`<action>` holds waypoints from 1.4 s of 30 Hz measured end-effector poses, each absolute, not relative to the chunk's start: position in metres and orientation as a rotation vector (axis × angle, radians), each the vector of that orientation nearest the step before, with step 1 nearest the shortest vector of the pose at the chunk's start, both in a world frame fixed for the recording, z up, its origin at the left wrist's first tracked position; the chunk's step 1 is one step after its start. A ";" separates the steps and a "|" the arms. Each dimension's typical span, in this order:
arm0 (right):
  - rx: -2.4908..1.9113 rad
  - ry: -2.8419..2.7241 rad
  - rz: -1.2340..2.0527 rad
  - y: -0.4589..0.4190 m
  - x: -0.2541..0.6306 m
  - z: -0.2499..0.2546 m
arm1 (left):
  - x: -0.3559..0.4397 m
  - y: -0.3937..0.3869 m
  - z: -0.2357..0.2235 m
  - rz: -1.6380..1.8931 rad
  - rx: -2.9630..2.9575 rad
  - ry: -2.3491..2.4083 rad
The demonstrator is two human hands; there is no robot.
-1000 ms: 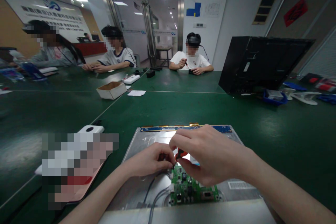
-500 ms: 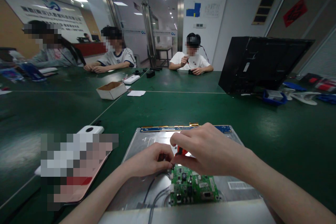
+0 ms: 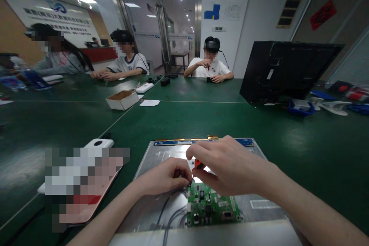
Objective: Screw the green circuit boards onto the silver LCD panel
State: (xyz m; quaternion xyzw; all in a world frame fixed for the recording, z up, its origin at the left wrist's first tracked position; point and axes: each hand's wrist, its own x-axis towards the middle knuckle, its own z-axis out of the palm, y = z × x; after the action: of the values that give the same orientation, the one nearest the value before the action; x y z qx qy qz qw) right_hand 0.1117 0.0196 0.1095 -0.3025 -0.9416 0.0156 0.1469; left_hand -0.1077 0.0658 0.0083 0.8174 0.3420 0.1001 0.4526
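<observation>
A green circuit board (image 3: 211, 205) lies on the silver back of a flat display panel (image 3: 144, 211). My right hand (image 3: 227, 165) is closed around the red and black handle of a screwdriver (image 3: 198, 164). Its thin shaft slants down to the board's upper left corner. Beside that corner my left hand (image 3: 168, 175) has its fingers curled and pinched by the screwdriver's tip; whatever is between them is hidden. Grey cables (image 3: 173, 219) run from the board's left side across the panel. A blue circuit strip (image 3: 170, 142) lines the panel's far edge.
To the left lie a blurred-out phone-like item (image 3: 86, 209) and a white device (image 3: 99, 143). Farther back are an open cardboard box (image 3: 122, 100) and a white paper (image 3: 149, 103). A black monitor housing (image 3: 288, 71) stands at right, near a blue tray (image 3: 301, 108). Several people sit across the green table.
My right hand has shifted very slightly, and the screwdriver's handle and shaft show a little more. My left hand stays in place. Across the table, a person's raised hand has moved lower.
</observation>
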 end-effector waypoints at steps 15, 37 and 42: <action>-0.758 -2.732 0.116 0.017 0.112 0.111 | -0.113 0.067 -0.005 0.291 2.016 0.843; -0.844 -2.721 0.116 0.019 0.111 0.112 | -0.107 0.066 0.009 0.274 2.006 0.835; -0.853 -2.715 0.151 0.019 0.112 0.110 | -0.106 0.065 0.012 0.270 1.979 0.855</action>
State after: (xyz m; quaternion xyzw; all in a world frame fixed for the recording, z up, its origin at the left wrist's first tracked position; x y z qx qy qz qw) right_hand 0.1115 0.0188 0.1103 -0.2962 -0.9425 0.0526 0.1455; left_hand -0.1058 0.0648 0.0115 0.8061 0.3481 0.1099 0.4658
